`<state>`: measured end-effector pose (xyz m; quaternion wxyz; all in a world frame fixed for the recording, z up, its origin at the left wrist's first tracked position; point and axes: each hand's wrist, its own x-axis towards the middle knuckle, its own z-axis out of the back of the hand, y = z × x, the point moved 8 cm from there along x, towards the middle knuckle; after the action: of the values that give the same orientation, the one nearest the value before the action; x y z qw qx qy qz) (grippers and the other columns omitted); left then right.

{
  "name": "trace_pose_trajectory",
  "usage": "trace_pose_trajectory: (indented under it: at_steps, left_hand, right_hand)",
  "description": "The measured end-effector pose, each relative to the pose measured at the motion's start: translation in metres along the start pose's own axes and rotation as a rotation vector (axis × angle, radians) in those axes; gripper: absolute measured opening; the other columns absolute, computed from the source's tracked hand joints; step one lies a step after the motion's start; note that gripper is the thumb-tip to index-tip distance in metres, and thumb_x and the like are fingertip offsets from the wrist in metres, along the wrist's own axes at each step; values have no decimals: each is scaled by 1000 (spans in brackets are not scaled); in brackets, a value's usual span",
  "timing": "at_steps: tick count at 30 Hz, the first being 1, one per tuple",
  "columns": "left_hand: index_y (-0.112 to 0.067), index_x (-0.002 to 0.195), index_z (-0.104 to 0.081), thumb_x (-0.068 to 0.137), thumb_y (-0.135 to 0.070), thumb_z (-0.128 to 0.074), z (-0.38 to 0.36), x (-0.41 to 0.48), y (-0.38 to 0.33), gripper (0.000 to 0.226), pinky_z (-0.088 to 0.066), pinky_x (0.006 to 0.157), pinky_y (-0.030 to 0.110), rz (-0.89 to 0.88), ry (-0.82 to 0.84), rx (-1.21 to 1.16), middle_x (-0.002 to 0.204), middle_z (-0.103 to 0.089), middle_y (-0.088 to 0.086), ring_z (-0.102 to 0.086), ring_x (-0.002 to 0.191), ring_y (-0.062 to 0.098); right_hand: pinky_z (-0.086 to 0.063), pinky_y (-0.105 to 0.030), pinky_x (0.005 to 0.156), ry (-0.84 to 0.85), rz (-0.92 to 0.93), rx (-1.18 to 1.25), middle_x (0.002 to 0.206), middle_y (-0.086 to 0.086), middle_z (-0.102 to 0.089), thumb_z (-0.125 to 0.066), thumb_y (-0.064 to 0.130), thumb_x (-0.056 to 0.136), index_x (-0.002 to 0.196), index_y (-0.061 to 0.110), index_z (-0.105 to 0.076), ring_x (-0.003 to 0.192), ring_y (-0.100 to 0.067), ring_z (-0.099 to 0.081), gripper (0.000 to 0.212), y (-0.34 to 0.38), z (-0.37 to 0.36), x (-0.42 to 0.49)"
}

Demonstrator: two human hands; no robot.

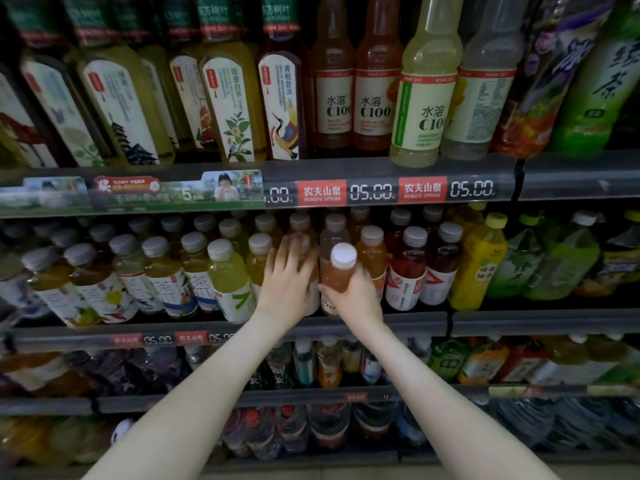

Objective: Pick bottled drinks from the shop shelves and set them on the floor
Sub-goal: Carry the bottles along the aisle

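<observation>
**While Two Grips Work the Middle Shelf**

As seen from just behind the person, two bare forearms reach toward the shelving, the left forearm (pixel 214 382) and the right forearm (pixel 426 382) converging at the middle shelf (pixel 519 322).

1. Right grip (pixel 356 296): closed around the body of an orange-brown bottle (pixel 341 273) with a white cap. This bottle tilts toward the viewer at the front edge of the middle shelf, its base hidden behind the fingers.
2. Left grip (pixel 287 282): fingers spread upward over the shoulder of a neighbouring pink-brown bottle (pixel 311 299), just beside the first. The fingers are motion-blurred, so whether they clasp the bottle or only touch it cannot be told.
3. Neighbours on the same shelf: a yellow-green bottle (pixel 230 278) stands to the left of the grips and red bottles (pixel 405 278) stand to the right, all with pale caps.
4. Above and farther back: a price strip (pixel 372 192) reading 05.00 fronts the upper shelf, which carries tall C100 bottles (pixel 332 109) and tea bottles (pixel 228 109).
</observation>
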<state>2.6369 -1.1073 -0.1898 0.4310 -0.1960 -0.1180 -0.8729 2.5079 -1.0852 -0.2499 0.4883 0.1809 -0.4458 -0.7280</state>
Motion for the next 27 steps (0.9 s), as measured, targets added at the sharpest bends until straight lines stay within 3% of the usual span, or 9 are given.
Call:
trace_pose_trajectory:
  at_steps: [2,5,7,13,17,19,23,27]
  left_hand:
    - [-6,138,-48,76,-25,-36,-1,0,0,66,-27,110,58,0,19,-35,144,-38,28,-32,136,46]
    - [-8,138,-48,74,-15,-62,-6,-2,-2,66,-25,110,58,4,19,-43,146,-35,27,-28,138,46]
    - [-11,143,-42,77,-15,-65,-10,-3,-4,70,-22,112,57,23,33,-52,151,-29,26,-21,142,44]
    - [-9,140,-46,68,-15,-75,-18,-16,-19,78,-31,106,61,41,14,-92,147,-34,29,-30,137,47]
    - [-5,142,-43,76,-12,-70,-35,-51,-35,72,-25,111,56,4,62,-191,150,-28,29,-29,139,44]
    - [-1,136,-50,75,-6,-71,-49,-80,-43,64,-34,108,55,-38,131,-279,145,-38,27,-41,132,43]
    - [-1,117,-65,64,-2,-82,-102,-159,-45,56,-54,87,45,-120,265,-384,123,-61,19,-64,107,34]
    - [-10,123,-63,68,-8,-80,-199,-265,-31,57,-54,85,33,-38,611,-415,129,-59,11,-62,111,28]
  right_hand:
    - [-47,-35,87,-45,61,-144,115,-7,-56,-74,46,76,122,12,-50,112,-25,-52,62,10,-2,6]
    - [-43,-38,94,-96,67,-295,122,-13,-50,-72,44,79,125,5,-48,118,-29,-44,65,15,-1,11]
    - [-39,-36,96,-106,62,-363,126,-13,-48,-70,40,83,129,5,-44,120,-29,-41,63,15,1,9]
    - [-34,-38,102,-90,163,-344,134,-13,-39,-64,26,89,146,8,-27,122,-29,-35,70,16,5,-20]
    - [-35,-37,105,72,173,-266,142,-11,-34,-60,18,90,148,12,-24,131,-25,-28,68,-8,-5,-50]
    - [-36,-35,105,199,116,-273,143,-8,-35,-56,18,93,148,13,-24,133,-22,-30,64,-37,-18,-75]
    - [-42,-30,98,427,-95,-315,137,-6,-43,-52,16,96,144,15,-34,126,-23,-45,52,-124,-57,-145]
    - [-35,-25,95,665,-299,-466,142,-6,-41,-45,17,99,148,18,-28,123,-23,-49,51,-229,-118,-233]
